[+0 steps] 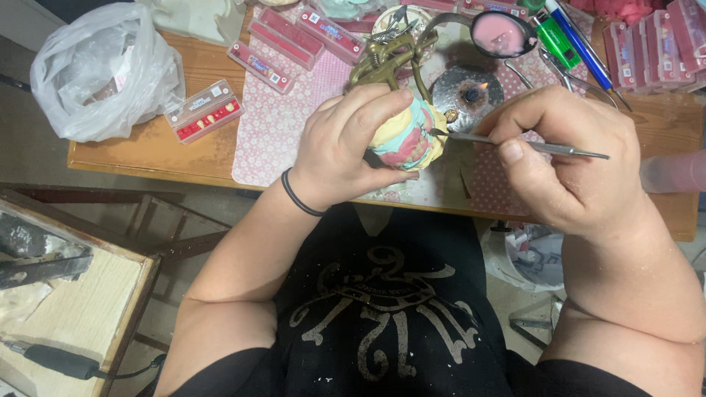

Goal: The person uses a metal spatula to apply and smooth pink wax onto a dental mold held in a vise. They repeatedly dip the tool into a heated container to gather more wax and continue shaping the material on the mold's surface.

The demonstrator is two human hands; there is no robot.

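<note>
Burner (468, 94) behind model (407, 138); plastic bag (103, 70) far left on table (198, 158).

Even, soft light and a mostly sharp view

Diffuse light fell from above, casting faint shadows under both forearms; the floor below the wooden table (147, 158) lay dimmer, the white plastic bag (99, 70) glared slightly, and the edges bowed a little.

A wooden bench (147, 151) is standing over a grey floor (29, 147), a pink patterned mat (272, 125) is covering part of it, and a wooden-framed stand (110, 309) is sitting lower left.
</note>
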